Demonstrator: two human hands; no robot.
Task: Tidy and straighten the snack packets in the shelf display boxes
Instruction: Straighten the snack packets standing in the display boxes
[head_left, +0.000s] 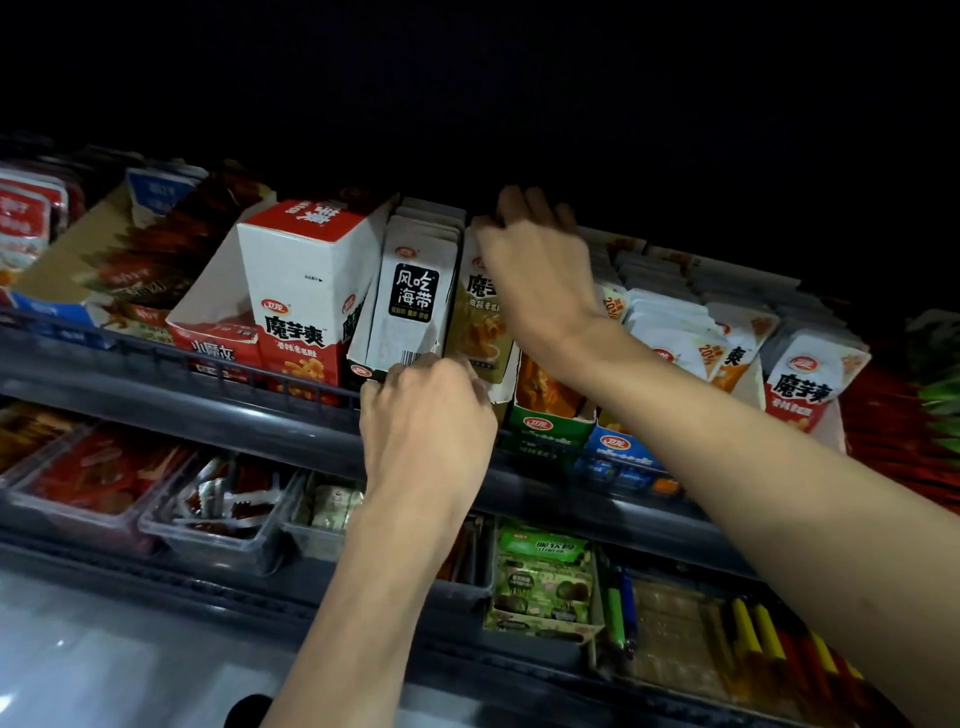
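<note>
On the upper shelf a row of white kelp snack packets (415, 291) stands upright in its display box (363, 358). Beside it on the right stand yellow-brown packets (475, 322) in another box. My left hand (426, 415) is at the bottom front of these two rows, fingers curled against the lower edge of the packets. My right hand (535, 270) reaches over the top of the yellow-brown packets, fingers spread on their upper edges; the packets behind it are hidden.
A tall red-and-white carton (304, 291) stands left of the white packets. More white packets (675, 332) fill boxes to the right. A dark shelf rail (182, 358) runs along the front. Below, clear bins (218, 514) hold small snacks; lighters (618, 608) sit lower right.
</note>
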